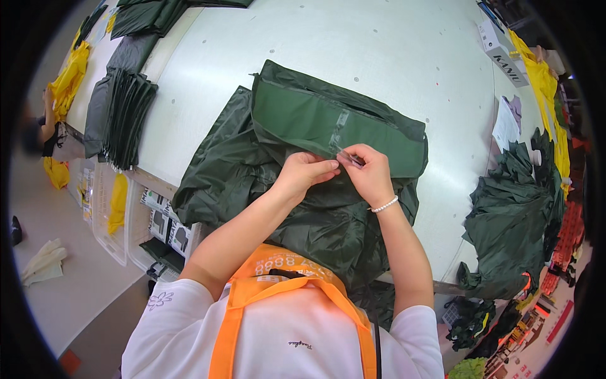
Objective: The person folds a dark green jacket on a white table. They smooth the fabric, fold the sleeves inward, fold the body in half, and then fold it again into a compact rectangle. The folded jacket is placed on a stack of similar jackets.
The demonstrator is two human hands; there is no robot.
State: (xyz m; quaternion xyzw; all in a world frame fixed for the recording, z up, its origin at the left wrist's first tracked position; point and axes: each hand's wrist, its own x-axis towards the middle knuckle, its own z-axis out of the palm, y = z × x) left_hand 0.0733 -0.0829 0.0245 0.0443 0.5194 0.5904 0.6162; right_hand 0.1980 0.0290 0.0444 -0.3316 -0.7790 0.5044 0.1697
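A dark green waterproof garment (315,221) lies bunched at the table's near edge, partly over my lap. Its upper part is folded into a flat panel, with the lighter green inner side (284,117) facing up. A clear shiny strip (341,120) runs down the middle of that panel. At the panel's lower edge my left hand (308,172) is closed in a pinch; what its fingertips hold is hidden. Beside it, almost touching, my right hand (368,172) pinches a small shiny strip (352,160) between thumb and fingers.
Folded dark green pieces (129,117) are stacked on the white table (208,69) at the left. Another green heap (514,221) hangs over the right edge, near a white box (502,54) and yellow fabric (540,88). Plastic baskets (136,221) stand below at left. A person's arm (48,114) shows far left.
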